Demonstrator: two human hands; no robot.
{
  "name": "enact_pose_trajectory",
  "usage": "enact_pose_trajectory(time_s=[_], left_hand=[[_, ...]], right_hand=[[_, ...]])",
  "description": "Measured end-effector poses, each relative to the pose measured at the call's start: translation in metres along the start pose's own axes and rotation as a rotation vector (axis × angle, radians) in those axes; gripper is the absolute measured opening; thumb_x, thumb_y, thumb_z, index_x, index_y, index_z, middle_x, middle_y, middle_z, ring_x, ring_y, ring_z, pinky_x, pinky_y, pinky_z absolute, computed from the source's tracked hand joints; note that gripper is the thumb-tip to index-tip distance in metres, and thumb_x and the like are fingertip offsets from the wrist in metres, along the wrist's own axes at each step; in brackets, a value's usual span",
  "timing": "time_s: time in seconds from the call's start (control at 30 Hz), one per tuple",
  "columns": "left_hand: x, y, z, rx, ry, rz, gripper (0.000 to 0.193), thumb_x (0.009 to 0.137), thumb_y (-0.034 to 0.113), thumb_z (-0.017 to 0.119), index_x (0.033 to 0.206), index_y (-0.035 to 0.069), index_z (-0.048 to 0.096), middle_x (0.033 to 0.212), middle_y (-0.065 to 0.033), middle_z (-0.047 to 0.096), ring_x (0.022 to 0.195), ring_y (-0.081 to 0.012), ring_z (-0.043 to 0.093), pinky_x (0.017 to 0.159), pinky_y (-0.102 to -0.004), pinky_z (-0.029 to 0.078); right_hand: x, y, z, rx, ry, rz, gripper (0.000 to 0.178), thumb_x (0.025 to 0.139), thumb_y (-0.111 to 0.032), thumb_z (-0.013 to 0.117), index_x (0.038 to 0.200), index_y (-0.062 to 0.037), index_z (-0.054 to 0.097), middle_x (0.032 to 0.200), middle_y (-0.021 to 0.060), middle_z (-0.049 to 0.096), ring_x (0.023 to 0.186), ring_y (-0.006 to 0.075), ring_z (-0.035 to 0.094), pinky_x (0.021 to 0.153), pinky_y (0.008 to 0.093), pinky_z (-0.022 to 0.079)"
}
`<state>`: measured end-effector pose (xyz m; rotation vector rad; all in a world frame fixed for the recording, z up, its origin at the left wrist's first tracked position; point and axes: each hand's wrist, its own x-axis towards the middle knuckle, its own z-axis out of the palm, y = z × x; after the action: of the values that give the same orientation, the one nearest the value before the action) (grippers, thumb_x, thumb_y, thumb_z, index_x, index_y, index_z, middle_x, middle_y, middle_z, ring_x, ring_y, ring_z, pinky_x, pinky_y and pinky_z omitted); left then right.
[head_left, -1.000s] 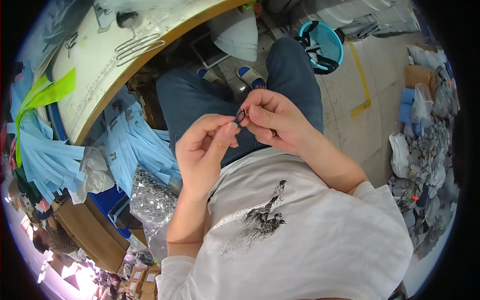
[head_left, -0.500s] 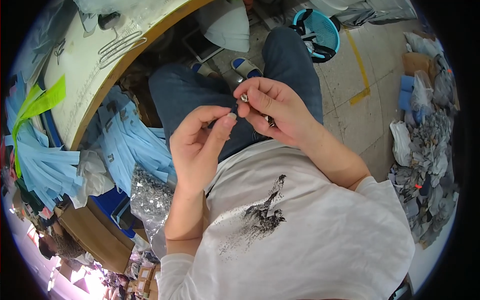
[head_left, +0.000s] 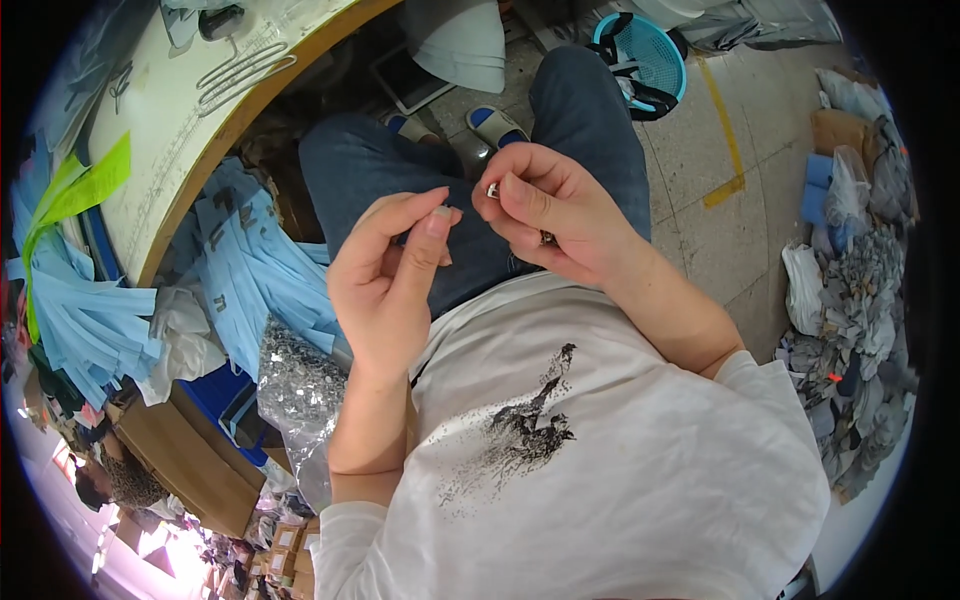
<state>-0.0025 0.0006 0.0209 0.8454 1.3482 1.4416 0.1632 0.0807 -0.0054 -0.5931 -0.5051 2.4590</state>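
Both hands are raised over my lap, a small gap between their fingertips. My right hand (head_left: 560, 215) pinches a small silvery metal piece (head_left: 493, 190) between thumb and forefinger. A second small metal piece, dark and brassy (head_left: 547, 238), shows among the curled lower fingers of that hand. Left of it, my left hand (head_left: 390, 265) has thumb and forefinger brought together. A tiny dark bit seems to sit at those fingertips, too small to name. The fingers cover most of what each hand has.
A curved white table (head_left: 170, 160) with bent wire (head_left: 240, 80) stands at left. Below it hang light-blue strips (head_left: 265, 265) beside a clear bag of shiny bits (head_left: 300, 390). A turquoise basket (head_left: 655, 65) is on the floor, and grey scraps (head_left: 850, 320) are heaped at right.
My left hand has drawn back slightly to the left and up, widening the gap between the hands. The dark bit between the fingertips shows less. My right hand stays nearly in place.
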Motion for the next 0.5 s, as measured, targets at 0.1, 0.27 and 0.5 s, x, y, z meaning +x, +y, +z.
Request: enact_pose_trajectory(time_s=[0.1, 0.27, 0.5], left_hand=[[-0.0002, -0.0007, 0.0016, -0.031, 0.011, 0.042, 0.012, 0.09, -0.004, 0.061, 0.101, -0.005, 0.065, 0.099, -0.0099, 0.063, 0.075, -0.0078, 0.057, 0.061, -0.018, 0.045], [-0.0018, -0.0002, 0.0014, -0.061, 0.015, 0.023, 0.014, 0.089, -0.006, 0.061, 0.103, -0.005, 0.065, 0.098, -0.01, 0.064, 0.073, -0.0078, 0.057, 0.06, -0.0179, 0.046], [-0.006, -0.0013, 0.0064, 0.049, 0.041, 0.033, 0.015, 0.092, 0.002, 0.06, 0.105, -0.006, 0.061, 0.098, -0.0137, 0.064, 0.074, -0.0133, 0.062, 0.063, -0.0254, 0.051]], right_hand=[[-0.0015, -0.0016, -0.0019, -0.049, -0.017, 0.013, 0.013, 0.095, -0.014, 0.06, 0.102, -0.0028, 0.059, 0.095, 0.0082, 0.062, 0.06, 0.0037, 0.044, 0.04, 0.0149, 0.028], [-0.0029, -0.0062, 0.0029, -0.136, 0.023, 0.022, 0.011, 0.094, -0.014, 0.061, 0.099, -0.0034, 0.059, 0.094, 0.0092, 0.065, 0.058, 0.0035, 0.046, 0.04, 0.0151, 0.028], [-0.0032, 0.0026, 0.0014, -0.217, 0.066, -0.07, 0.015, 0.088, -0.01, 0.07, 0.099, -0.0031, 0.064, 0.073, 0.0041, 0.063, 0.05, 0.0024, 0.048, 0.039, 0.0159, 0.03]])
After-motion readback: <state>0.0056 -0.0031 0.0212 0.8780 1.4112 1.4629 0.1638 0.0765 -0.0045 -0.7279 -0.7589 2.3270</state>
